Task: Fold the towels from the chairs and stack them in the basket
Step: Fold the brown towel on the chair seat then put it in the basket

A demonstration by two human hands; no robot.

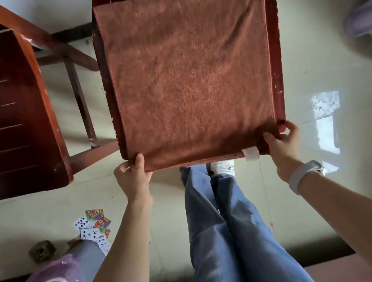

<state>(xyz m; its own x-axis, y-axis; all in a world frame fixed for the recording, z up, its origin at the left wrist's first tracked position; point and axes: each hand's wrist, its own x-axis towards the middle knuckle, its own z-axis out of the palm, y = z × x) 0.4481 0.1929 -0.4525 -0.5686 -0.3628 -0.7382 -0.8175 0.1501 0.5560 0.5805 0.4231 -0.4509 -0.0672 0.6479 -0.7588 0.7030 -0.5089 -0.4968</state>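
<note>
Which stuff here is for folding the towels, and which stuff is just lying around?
For the job: the brown towel spread on the chair seat; the left hand and right hand, each pinching a near corner.

Just lying about: playing cards on the floor, the other chair, a purple cloth at right.

Two wooden chairs point(0, 109) point(274, 50), one brown towel point(190, 73), two hands point(134, 177) point(282, 146), several scattered playing cards point(93, 228)
</note>
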